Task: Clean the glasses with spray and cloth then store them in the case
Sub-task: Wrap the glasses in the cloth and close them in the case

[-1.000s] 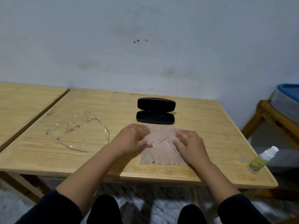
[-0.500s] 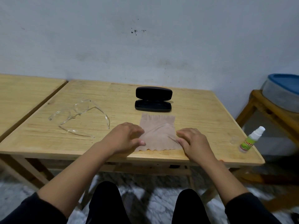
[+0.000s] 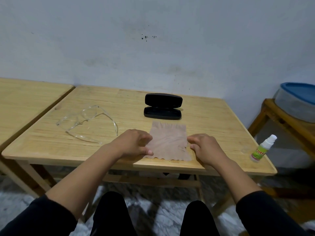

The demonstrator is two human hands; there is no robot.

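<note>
On the near edge of the wooden tabletop (image 3: 213, 120) a tan cloth (image 3: 167, 142) lies flat, its scalloped lower hem almost at the table's front rim. The left hand (image 3: 134, 143) rests at the cloth's left border, fingers curled loosely, thumb tip touching the lower left corner. The right hand (image 3: 206, 148) sits at the right border, fingers bent, fingertips at the cloth's edge. Whether either hand pinches the fabric or merely presses on it cannot be told.

Just beyond the cloth stands the black glasses case (image 3: 162, 107), open, its lid raised toward the wall and its empty base nearly touching the cloth's far edge. The clear glasses (image 3: 88, 123) lie well to the left of the left hand, temples unfolded; the transparent frame is hard to trace against the wood. The spray bottle (image 3: 262, 149) stands tilted at the right corner, well apart from the right hand, with a white nozzle and a green and yellow label. Red letters on it read roughly "utiv"; the rest is too small to read.

A blue-lidded tub (image 3: 298, 101) on a side stand is cut off by the right edge.
</note>
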